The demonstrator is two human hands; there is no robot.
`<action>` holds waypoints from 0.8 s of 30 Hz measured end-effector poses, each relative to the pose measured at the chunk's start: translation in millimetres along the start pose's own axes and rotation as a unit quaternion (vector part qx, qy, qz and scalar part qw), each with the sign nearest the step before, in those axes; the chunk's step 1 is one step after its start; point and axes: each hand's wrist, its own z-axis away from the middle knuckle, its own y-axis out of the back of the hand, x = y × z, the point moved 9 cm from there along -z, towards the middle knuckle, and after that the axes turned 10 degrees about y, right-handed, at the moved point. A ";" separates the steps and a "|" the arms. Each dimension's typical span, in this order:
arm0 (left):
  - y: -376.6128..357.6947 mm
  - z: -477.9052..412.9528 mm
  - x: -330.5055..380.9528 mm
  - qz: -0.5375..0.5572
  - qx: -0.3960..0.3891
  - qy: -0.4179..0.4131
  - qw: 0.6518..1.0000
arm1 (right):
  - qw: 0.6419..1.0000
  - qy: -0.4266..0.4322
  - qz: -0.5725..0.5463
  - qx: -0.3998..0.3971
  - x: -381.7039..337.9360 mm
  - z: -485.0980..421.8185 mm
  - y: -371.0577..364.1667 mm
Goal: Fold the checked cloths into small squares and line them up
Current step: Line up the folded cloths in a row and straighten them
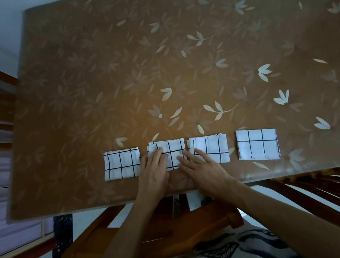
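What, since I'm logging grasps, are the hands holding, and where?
Nothing is gripped: left hand flat on the second cloth from left, right hand flat across it and the third cloth.

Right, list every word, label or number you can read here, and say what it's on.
Shirt: printed lettering, upside down, creased and partly cut off by the frame; too blurred to read as words.
Checked cloths: grid lines only, no text.
Table: flower pattern only, no text.

Table point(153, 54) lies open beyond the cloth row point(257, 144) (narrow gaps within); a chair point(157, 225) crowds the near edge.
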 end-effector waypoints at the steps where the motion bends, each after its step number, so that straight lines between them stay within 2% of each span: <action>1: 2.2 -1.9 1.1 0.007 0.010 0.001 1.000 | 0.999 -0.012 -0.017 0.043 4.9 3.8 7.7; 4: 13.7 -6.5 17.1 0.035 0.052 -0.014 0.998 | 0.984 -0.094 -0.067 0.137 37.0 28.0 22.3; 7: 24.0 -3.1 56.3 0.031 0.090 -0.077 0.993 | 0.975 -0.146 -0.081 0.147 63.7 53.3 18.8; 10: 18.7 -1.9 87.9 0.046 0.071 -0.108 0.991 | 0.973 -0.150 -0.085 0.156 76.8 71.3 10.3; 14: 3.6 -1.8 114.5 0.031 0.014 -0.137 0.990 | 0.937 -0.228 -0.126 0.232 113.3 115.7 11.5; 15: -1.7 -2.6 120.3 0.015 -0.005 -0.145 0.989 | 0.932 -0.261 -0.127 0.219 124.9 128.9 6.8; 18: -17.5 -8.5 127.5 -0.024 -0.052 -0.136 0.989 | 0.933 -0.319 -0.141 0.090 150.0 155.3 -21.9; 24: -25.1 -17.4 128.1 -0.022 -0.062 -0.112 0.992 | 0.938 -0.309 -0.153 0.043 157.8 160.6 -36.2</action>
